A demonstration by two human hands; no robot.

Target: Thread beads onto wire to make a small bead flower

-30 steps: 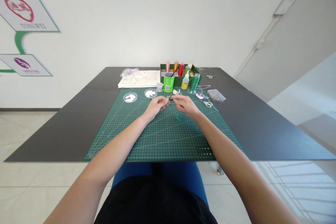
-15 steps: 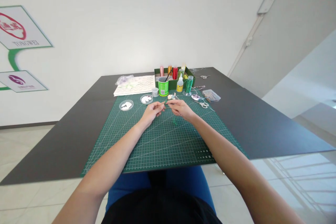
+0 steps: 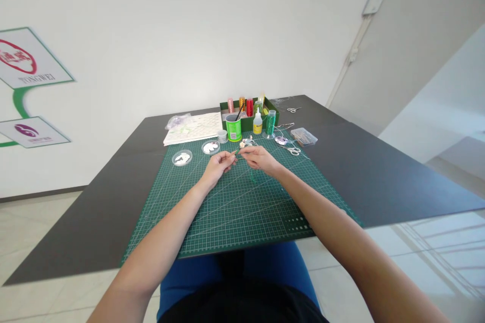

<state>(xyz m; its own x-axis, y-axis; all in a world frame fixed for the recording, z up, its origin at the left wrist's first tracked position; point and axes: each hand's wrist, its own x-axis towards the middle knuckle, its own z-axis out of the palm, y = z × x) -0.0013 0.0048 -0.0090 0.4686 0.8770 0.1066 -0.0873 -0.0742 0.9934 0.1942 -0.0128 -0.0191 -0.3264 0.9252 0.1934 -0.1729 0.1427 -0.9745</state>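
Above the green cutting mat (image 3: 212, 212) my two hands come close together. My left hand (image 3: 219, 165) is closed, pinching a small thin piece wrapped in green thread (image 3: 237, 151). From the right, my right hand (image 3: 261, 158) is closed too, its thumb and index finger pinching green thread beside that piece. A loose tail of green thread (image 3: 253, 176) hangs below the right fingers. Just beyond the fingertips lies a small pale flower-like piece (image 3: 244, 143). The held piece is too small to make out fully, and the fingers partly hide it.
Two shallow dishes (image 3: 182, 158) of white pieces lie left. Behind stand a white jar (image 3: 222, 136), green can (image 3: 234, 130), glue bottle (image 3: 257, 123), green thread spool (image 3: 270, 123) and box of spools (image 3: 248, 123). Scissors (image 3: 293, 151) and a clear case (image 3: 304, 136) lie right.
The camera view has shifted and tilted slightly. Both hands keep their pinch close together; the green-wrapped piece between them shows at a slightly different angle.
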